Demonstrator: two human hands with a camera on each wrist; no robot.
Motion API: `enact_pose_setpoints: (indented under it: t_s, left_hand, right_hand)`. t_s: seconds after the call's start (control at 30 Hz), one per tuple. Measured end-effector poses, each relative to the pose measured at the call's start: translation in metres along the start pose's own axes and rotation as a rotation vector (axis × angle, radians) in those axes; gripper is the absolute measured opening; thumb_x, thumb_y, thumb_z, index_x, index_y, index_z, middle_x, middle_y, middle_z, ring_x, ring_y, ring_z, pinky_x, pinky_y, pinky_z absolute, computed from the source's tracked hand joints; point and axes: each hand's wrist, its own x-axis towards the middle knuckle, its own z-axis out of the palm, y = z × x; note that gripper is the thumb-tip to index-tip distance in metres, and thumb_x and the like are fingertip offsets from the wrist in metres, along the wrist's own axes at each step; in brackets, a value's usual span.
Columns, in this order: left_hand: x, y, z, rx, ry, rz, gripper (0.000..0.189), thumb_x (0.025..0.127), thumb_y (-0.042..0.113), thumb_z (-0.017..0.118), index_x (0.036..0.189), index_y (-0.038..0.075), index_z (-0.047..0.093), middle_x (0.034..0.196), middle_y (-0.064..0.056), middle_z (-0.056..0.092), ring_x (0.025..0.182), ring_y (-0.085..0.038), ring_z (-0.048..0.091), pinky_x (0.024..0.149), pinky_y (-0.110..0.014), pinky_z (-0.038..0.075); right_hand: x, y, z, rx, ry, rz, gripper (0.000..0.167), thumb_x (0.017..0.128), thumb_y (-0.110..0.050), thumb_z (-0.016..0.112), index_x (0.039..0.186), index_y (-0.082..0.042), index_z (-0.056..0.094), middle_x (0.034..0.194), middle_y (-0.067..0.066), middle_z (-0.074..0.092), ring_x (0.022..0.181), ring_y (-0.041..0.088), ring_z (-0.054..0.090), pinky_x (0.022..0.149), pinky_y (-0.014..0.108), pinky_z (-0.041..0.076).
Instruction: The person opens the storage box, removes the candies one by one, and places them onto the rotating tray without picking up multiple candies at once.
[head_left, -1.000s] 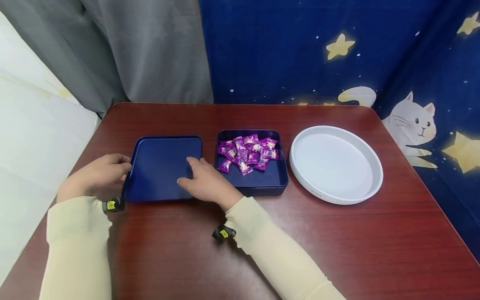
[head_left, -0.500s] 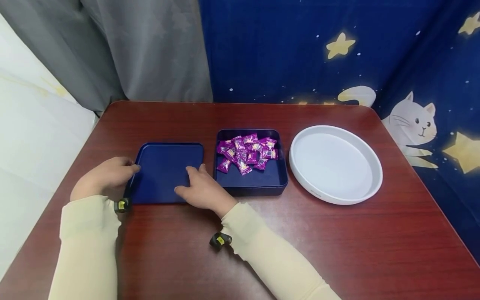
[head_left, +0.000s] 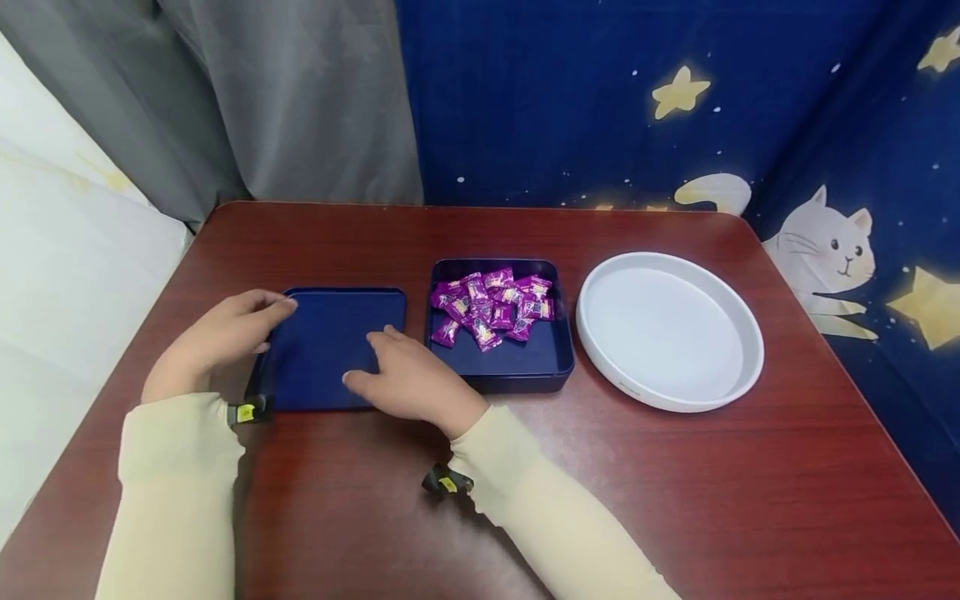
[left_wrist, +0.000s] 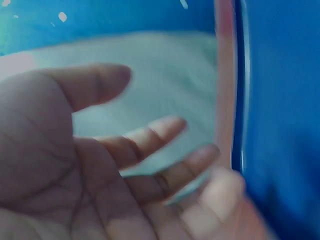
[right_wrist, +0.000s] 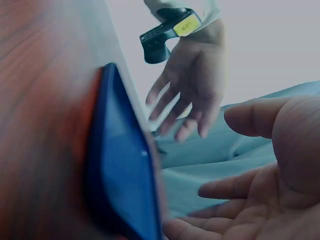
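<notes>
A dark blue rectangular lid (head_left: pixel 322 358) lies on the table at the left. My left hand (head_left: pixel 225 333) is over its left edge with loosely spread fingers, holding nothing; in the left wrist view the hand (left_wrist: pixel 100 165) shows its bare palm beside the lid's edge (left_wrist: pixel 280 100). Over the lid's right side hovers my right hand (head_left: pixel 412 379), thumb and fingers apart. The right wrist view shows both hands with no object in them, above the lid (right_wrist: pixel 125 160). Right of it stands a matching dark blue box (head_left: pixel 517 382) with several purple-wrapped candies (head_left: pixel 480 308).
A round white tray (head_left: pixel 667 333) with a low rim stands right of the box. Everything is on a reddish-brown wooden table (head_left: pixel 360 500). Behind the table hang a grey curtain (head_left: pixel 315 100) and a blue curtain (head_left: pixel 540 100) with stars and a cat.
The lid has come down flat on the table. My left hand has moved off its left edge, to the right and slightly up; my right hand has shifted only a little.
</notes>
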Motion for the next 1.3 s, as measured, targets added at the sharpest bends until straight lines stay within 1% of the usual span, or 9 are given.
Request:
enact_pose_setpoints:
  t_s: [0.13,0.2,0.33,0.5,0.63,0.77,0.97,1.1,1.3]
  left_hand:
    - [0.007,0.028,0.011,-0.169,-0.054,0.084,0.068,0.103,0.051,0.041,0.147,-0.001,0.035,0.15,-0.026,0.034,0.136,-0.044,0.036,0.104,-0.057,0.039]
    - [0.01,0.041,0.018,-0.186,-0.05,0.122,0.065,0.103,0.047,0.044,0.146,-0.001,0.036,0.149,-0.024,0.036,0.135,-0.043,0.038,0.103,-0.056,0.041]
    - [0.017,0.067,0.035,-0.174,-0.025,0.168,0.057,0.104,0.041,0.047,0.145,0.002,0.039,0.147,-0.021,0.04,0.129,-0.041,0.047,0.1,-0.054,0.044]
    - [0.039,0.096,0.063,-0.139,0.026,0.175,0.058,0.103,0.038,0.05,0.148,0.005,0.038,0.149,-0.019,0.041,0.132,-0.037,0.044,0.104,-0.054,0.039]
    - [0.06,0.112,0.078,-0.122,0.041,0.163,0.064,0.101,0.036,0.052,0.153,0.006,0.031,0.152,-0.019,0.038,0.138,-0.036,0.037,0.109,-0.055,0.033]
    - [0.074,0.121,0.084,-0.157,0.031,0.164,0.064,0.102,0.029,0.053,0.154,0.004,0.027,0.149,-0.022,0.04,0.136,-0.036,0.039,0.109,-0.054,0.034]
    - [0.089,0.124,0.092,-0.27,-0.048,0.164,0.056,0.101,0.015,0.054,0.152,0.005,0.034,0.138,-0.021,0.047,0.118,-0.032,0.051,0.094,-0.044,0.051]
    - [0.091,0.121,0.094,-0.277,-0.045,0.156,0.051,0.1,0.008,0.054,0.149,0.005,0.04,0.142,-0.02,0.046,0.115,-0.032,0.051,0.085,-0.039,0.055]
    - [0.09,0.12,0.095,-0.285,-0.036,0.16,0.05,0.098,0.006,0.055,0.147,0.006,0.044,0.138,-0.019,0.048,0.109,-0.032,0.055,0.083,-0.04,0.056]
  right_hand:
    - [-0.012,-0.001,-0.02,-0.073,0.032,-0.094,0.058,0.099,-0.041,0.056,0.145,-0.006,0.05,0.145,0.005,0.053,0.134,0.017,0.047,0.108,0.035,0.039]
    - [-0.017,0.002,-0.033,-0.093,0.058,-0.145,0.055,0.099,-0.039,0.057,0.142,-0.005,0.053,0.126,0.006,0.065,0.115,0.015,0.061,0.099,0.032,0.047]
    - [-0.026,0.013,-0.061,-0.08,0.115,-0.196,0.049,0.099,-0.035,0.059,0.138,-0.006,0.057,0.106,0.003,0.069,0.094,0.012,0.063,0.086,0.029,0.051]
    - [-0.03,0.032,-0.088,-0.033,0.149,-0.179,0.046,0.098,-0.034,0.06,0.137,-0.01,0.058,0.119,0.003,0.067,0.103,0.011,0.064,0.089,0.031,0.051]
    - [-0.031,0.049,-0.106,-0.04,0.17,-0.156,0.046,0.098,-0.034,0.059,0.137,-0.011,0.057,0.119,0.004,0.068,0.099,0.011,0.066,0.088,0.033,0.052]
    - [-0.034,0.069,-0.127,-0.042,0.204,-0.121,0.047,0.097,-0.035,0.06,0.138,-0.011,0.057,0.118,0.005,0.067,0.103,0.015,0.064,0.09,0.037,0.051]
    - [-0.038,0.099,-0.151,-0.059,0.248,-0.04,0.047,0.097,-0.033,0.06,0.138,-0.009,0.055,0.117,0.007,0.066,0.104,0.02,0.062,0.09,0.041,0.051]
    - [-0.042,0.11,-0.157,-0.05,0.252,-0.005,0.047,0.098,-0.033,0.059,0.138,-0.009,0.055,0.118,0.007,0.064,0.106,0.022,0.06,0.091,0.043,0.05]
    - [-0.045,0.115,-0.16,-0.049,0.258,0.005,0.048,0.097,-0.034,0.059,0.138,-0.01,0.055,0.119,0.007,0.064,0.107,0.023,0.06,0.093,0.045,0.049]
